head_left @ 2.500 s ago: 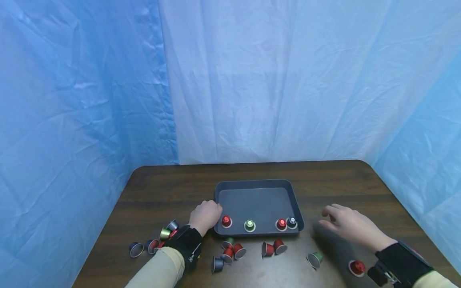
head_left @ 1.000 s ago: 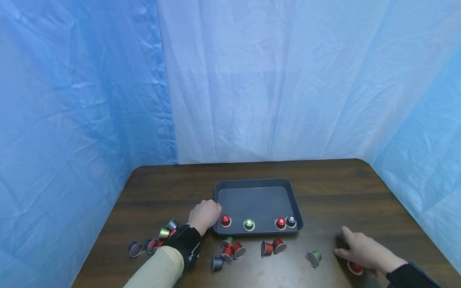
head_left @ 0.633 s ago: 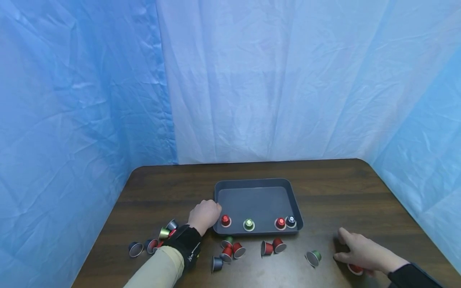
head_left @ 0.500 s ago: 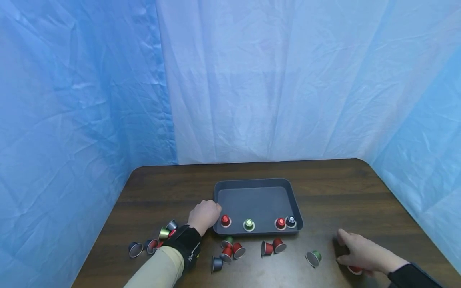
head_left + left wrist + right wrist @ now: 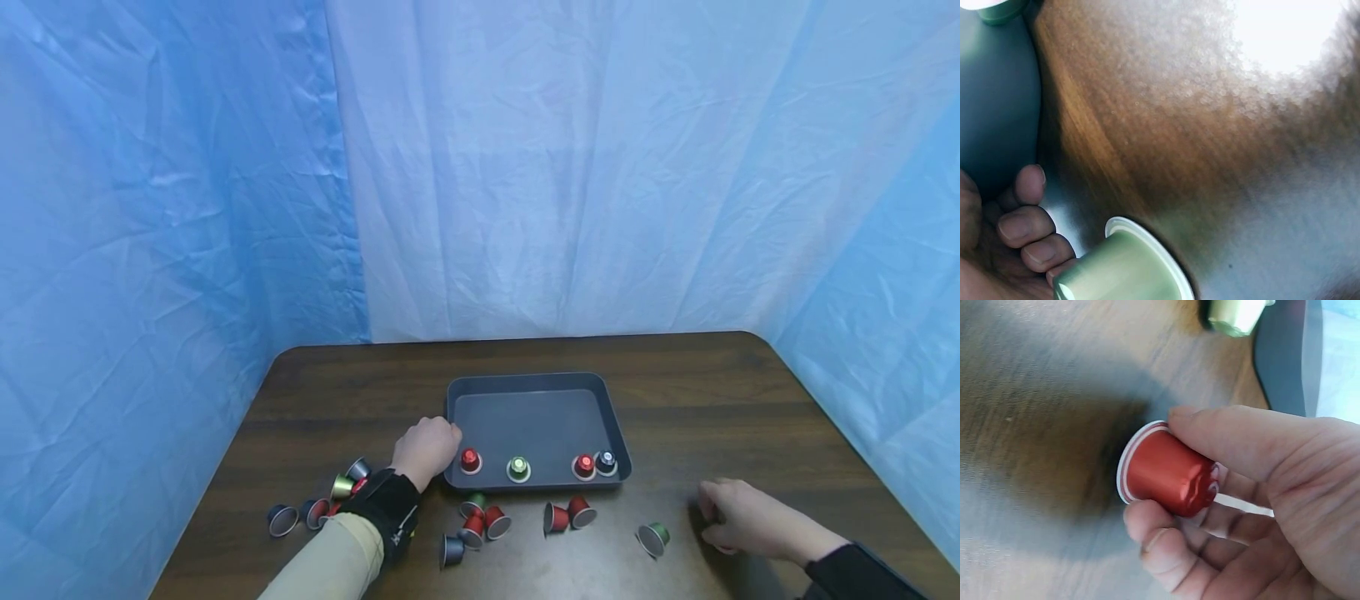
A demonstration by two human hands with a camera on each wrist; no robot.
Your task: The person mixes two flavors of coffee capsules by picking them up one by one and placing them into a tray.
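Note:
Between thumb and fingertips, my right hand (image 5: 753,521) pinches a red coffee capsule (image 5: 1169,469) just above the table at the right; the head view hides this capsule behind the hand. The capsule's top is dented and its white rim points away from the palm. My left hand (image 5: 426,448) grips the left rim of a dark grey baking tray (image 5: 536,417), fingers curled at its edge. Along the tray's near side stand a red capsule (image 5: 470,461), a green capsule (image 5: 518,468), another red capsule (image 5: 584,466) and a dark blue capsule (image 5: 606,462), all rim down.
Several capsules lie around the left forearm, including a dark one (image 5: 282,519) and a green one (image 5: 342,486). In front of the tray lie a dark capsule (image 5: 452,550), red capsules (image 5: 556,517) and others. A green-and-silver capsule (image 5: 653,539) lies left of the right hand.
My right hand has come down and nearer to the red capsule at the right, and its fingers have closed around it. My left hand and the tray have stayed in place.

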